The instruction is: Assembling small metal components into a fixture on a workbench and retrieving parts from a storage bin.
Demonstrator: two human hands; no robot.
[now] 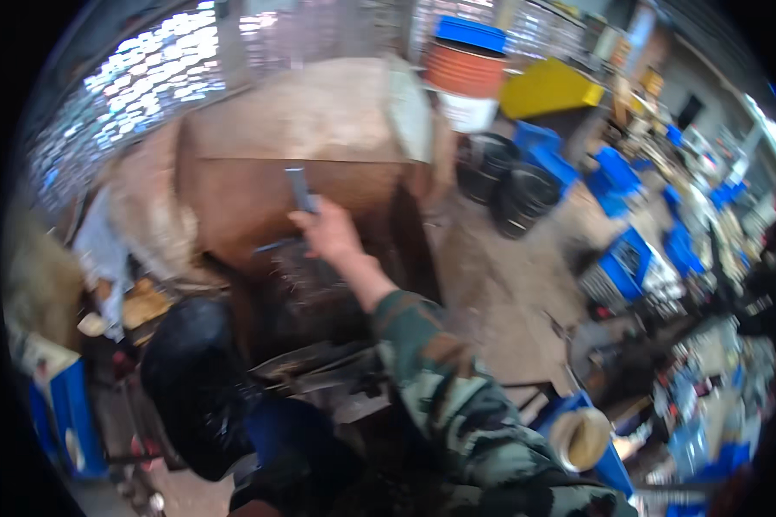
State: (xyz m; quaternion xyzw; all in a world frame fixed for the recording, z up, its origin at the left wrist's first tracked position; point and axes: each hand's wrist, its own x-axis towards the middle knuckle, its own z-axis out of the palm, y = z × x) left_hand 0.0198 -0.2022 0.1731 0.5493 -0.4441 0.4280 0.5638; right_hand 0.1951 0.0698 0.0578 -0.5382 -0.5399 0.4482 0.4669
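Your right hand (pixel 326 231) is stretched out ahead of you, the camouflage sleeve (pixel 444 388) running back toward the lower edge, and its fingers are closed around a flat grey metal strip (pixel 300 189). You hold the strip by its lower end so the rest stands nearly upright and free above your knuckles, just in front of the upper edge of the big rust-brown machine housing (pixel 267 185); gripping it low like this keeps the hand back from that edge. The picture is blurred, so I cannot tell whether the strip touches the housing.

Your left hand does not show, so I cannot tell its state.

Below the hand, dark metal parts (pixel 319 366) lie at the foot of the housing, with a black bag (pixel 194 379) beside them on the left. Well apart to the right, black tyres (pixel 513 185) and blue crates (pixel 629 258) stand on the floor.
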